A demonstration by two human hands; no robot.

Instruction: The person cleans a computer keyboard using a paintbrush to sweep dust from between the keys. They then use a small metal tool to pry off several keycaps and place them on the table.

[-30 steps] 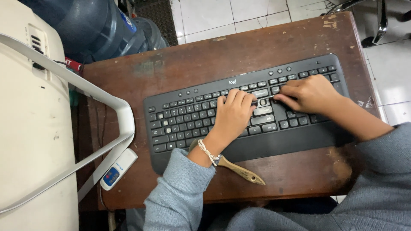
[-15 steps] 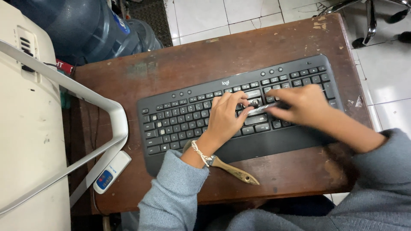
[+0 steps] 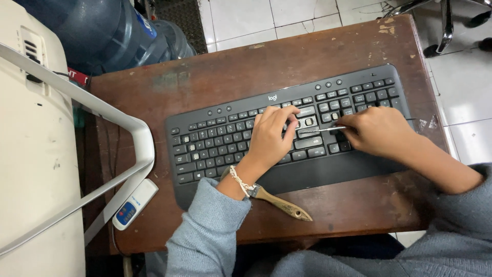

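- Carefully now: your right hand [image 3: 382,134] pinches a thin metal tool [image 3: 328,129], its tip lying under or against a key in the right-middle part of the keyboard [image 3: 287,133]. If you lever too steeply, the key's clips could snap, or the cap could spring off and drop past the far or right edge of the table [image 3: 328,56] onto the tiled floor [image 3: 461,77].
- One key spot just beside the tool tip looks bare, showing a pale round centre; a slip of the tip could, I judge, scratch or bend what sits there.
- Your left hand [image 3: 271,138] rests palm down on the middle keys, fingers spread and curled lightly, holding nothing; it steadies the board. Should it lift, the board may slide toward you as you pry.
- Your left sleeve [image 3: 210,231] lies over the brush end of a wooden-handled brush [image 3: 279,202] at the near edge; a shift of that forearm could knock it off the table.
- Your right wrist is bent inward, the forearm coming from the near right; whether the tool is pinched with two fingers or three, I cannot tell.
- Left of the keyboard, a white frame [image 3: 118,128] and a small white remote [image 3: 134,204] stand well apart from your hands.
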